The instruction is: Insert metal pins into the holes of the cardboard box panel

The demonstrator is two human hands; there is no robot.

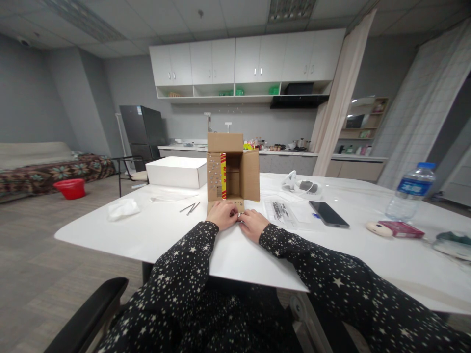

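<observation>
A cardboard box (232, 142) stands on the white table with its flaps spread and its opening facing me. Its left flap (214, 172) carries many small shiny dots, and red-and-yellow tape runs down beside the opening. Directly in front of the lower flap, my left hand (222, 214) and my right hand (253, 224) meet with curled fingers. A small silvery piece (240, 214) shows between the fingertips of both hands; its kind is too small to make out. Left of the box lie thin metal tools (191, 208). A clear plastic case (280, 212) with small dark parts sits to the right.
A white box (177, 171) stands at the back left, near a crumpled tissue (124, 209). On the right are a phone (328, 214), a white device with a cable (290, 181), a water bottle (410, 191) and a dark red box (404, 229). A chair armrest (91, 314) is at lower left.
</observation>
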